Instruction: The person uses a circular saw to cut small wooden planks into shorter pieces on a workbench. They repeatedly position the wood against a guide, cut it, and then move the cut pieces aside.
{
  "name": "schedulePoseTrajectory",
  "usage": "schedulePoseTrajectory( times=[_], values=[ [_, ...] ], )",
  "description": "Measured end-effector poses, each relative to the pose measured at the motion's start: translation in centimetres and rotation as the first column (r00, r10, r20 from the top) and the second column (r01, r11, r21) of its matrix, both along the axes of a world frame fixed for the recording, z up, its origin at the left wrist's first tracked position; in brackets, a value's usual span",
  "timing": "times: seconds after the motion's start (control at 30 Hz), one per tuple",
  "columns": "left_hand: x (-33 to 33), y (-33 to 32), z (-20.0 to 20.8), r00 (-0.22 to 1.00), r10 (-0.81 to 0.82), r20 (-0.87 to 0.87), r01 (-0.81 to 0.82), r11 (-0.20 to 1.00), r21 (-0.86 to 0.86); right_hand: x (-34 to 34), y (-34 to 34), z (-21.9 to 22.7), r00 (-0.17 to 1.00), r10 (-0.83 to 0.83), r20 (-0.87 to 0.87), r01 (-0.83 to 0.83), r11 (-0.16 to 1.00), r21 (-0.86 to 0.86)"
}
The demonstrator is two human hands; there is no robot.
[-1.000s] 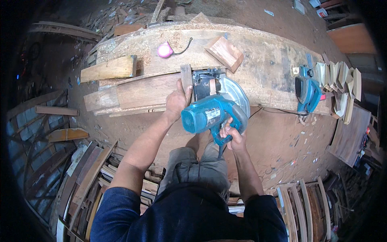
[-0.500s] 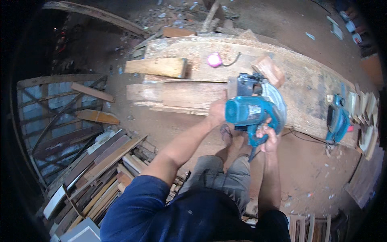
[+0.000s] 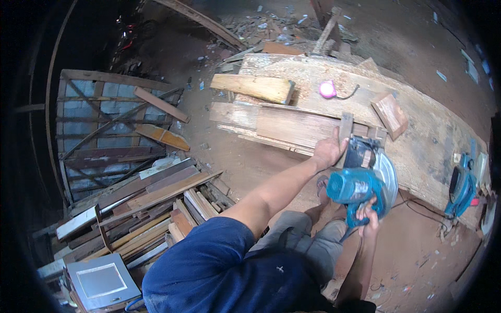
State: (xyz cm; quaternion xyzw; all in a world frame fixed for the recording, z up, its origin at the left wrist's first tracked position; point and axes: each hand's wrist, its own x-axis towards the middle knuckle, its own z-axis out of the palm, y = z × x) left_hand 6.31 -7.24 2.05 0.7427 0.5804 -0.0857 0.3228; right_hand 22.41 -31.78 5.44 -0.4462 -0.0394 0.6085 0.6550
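Observation:
My right hand [image 3: 368,214] is wrapped round the rear handle of a teal circular saw [image 3: 355,186]. The saw sits at the near edge of the bench, its base against the end of a brown board [image 3: 292,124]. Just left of the saw, my left hand [image 3: 327,151] grips a short wooden strip [image 3: 346,126] that lies across the board. Part of its fingers is hidden. A reddish wood block [image 3: 390,116] rests on the bench beyond the saw. The blade's cutting edge cannot be seen.
On the worn wooden bench [image 3: 428,141] lie a pink tape measure [image 3: 327,89], a thick yellowish timber [image 3: 253,87] and a second teal power tool [image 3: 461,190]. A cable [image 3: 422,213] hangs near the right end. Stacked planks [image 3: 151,208] stand at my left.
The saw has come back toward me, exposing the wooden strip under my left hand. My view has turned left, so the bench appears farther right.

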Motion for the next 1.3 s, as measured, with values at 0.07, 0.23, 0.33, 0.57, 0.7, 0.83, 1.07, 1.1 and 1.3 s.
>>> schedulePoseTrajectory(
  times=[0.07, 0.23, 0.33, 0.57, 0.7, 0.83, 1.07, 1.1, 1.3],
  values=[
    [0.2, 0.0, 0.2, 1.000, -0.002, 0.001, 0.002, 1.000, -0.006, -0.5, -1.8, 0.9, 0.999, 0.022, 0.031, -0.022, 1.000, 0.003],
    [-0.1, -0.2, 0.5, 0.999, 0.023, 0.030, -0.023, 1.000, -0.008, -0.2, -5.1, 3.3, 1.000, 0.029, -0.005, -0.029, 0.996, -0.081],
    [-0.5, -0.2, 0.2, 0.999, 0.037, 0.022, -0.037, 0.999, -0.011, 1.5, -5.7, 4.0, 0.999, -0.024, -0.023, 0.022, 0.994, -0.110],
    [-0.1, 0.1, 0.2, 1.000, 0.013, -0.015, -0.014, 0.999, -0.029, 10.3, 0.6, 4.1, 0.739, -0.029, 0.673, 0.058, 0.998, -0.021],
    [-0.6, -0.2, -0.6, 1.000, -0.002, -0.022, 0.002, 1.000, -0.018, 15.9, 7.8, 1.2, 0.103, 0.060, 0.993, 0.026, 0.998, -0.063],
    [0.3, 0.3, -0.8, 0.999, -0.032, -0.008, 0.032, 0.999, -0.009, 21.2, 11.8, -3.6, -0.038, 0.122, 0.992, 0.131, 0.985, -0.117],
    [-0.3, -0.1, -1.5, 0.997, -0.002, -0.076, 0.003, 1.000, 0.021, 12.6, 12.6, -1.3, -0.318, 0.051, 0.947, 0.128, 0.992, -0.010],
    [-0.5, -0.3, -1.5, 0.997, 0.015, -0.072, -0.012, 0.999, 0.043, 10.7, 11.9, -0.9, -0.406, -0.002, 0.914, 0.125, 0.990, 0.057],
    [0.5, -0.5, -0.5, 0.997, 0.060, -0.039, -0.058, 0.997, 0.054, 0.8, 9.8, -7.7, 0.716, 0.139, 0.684, 0.066, 0.962, -0.265]
  ],
)
